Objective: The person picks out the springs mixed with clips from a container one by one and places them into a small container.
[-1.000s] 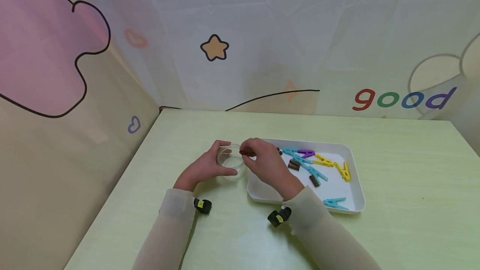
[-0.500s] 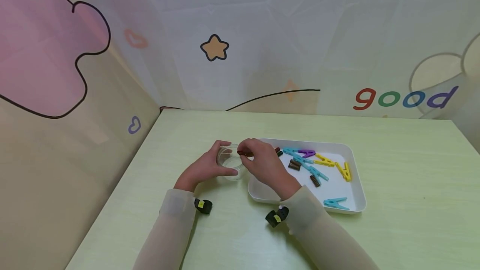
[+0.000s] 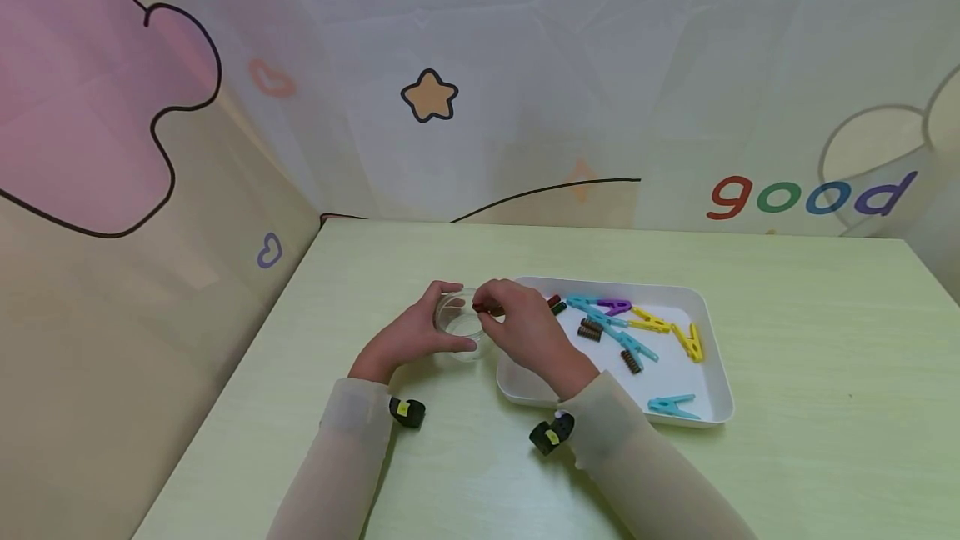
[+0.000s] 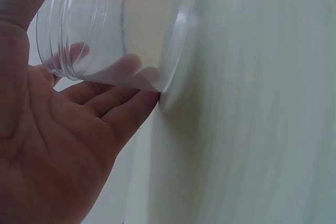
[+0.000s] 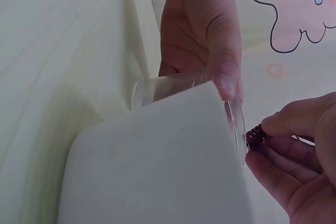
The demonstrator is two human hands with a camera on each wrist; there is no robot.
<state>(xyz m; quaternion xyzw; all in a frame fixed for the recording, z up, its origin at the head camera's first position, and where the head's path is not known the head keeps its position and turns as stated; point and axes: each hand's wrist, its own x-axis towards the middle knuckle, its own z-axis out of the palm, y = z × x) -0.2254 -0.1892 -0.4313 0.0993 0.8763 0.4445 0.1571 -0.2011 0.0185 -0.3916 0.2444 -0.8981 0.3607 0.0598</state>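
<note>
Thumb and fingers of my left hand (image 3: 411, 336) hold a clear round jar (image 4: 126, 30) by its sides, just left of the white tray. The jar stands on the table with its open mouth up, and its inside looks bare through the wall. My right hand (image 3: 536, 338) pinches a dark red coil spring (image 5: 256, 136) between thumb and fingertips, right at the jar's rim. In the right wrist view the tray's wall covers part of the jar.
The white tray (image 3: 525, 388) holds several small springs (image 3: 589, 330) and blue, yellow and purple clothespins. One blue clothespin (image 3: 673, 407) lies apart near the tray's front edge. A printed cloth (image 3: 525, 107) hangs behind the table.
My right hand has moved slightly left with the spring, closer over the jar's rim. The left hand and jar have stayed in place.
</note>
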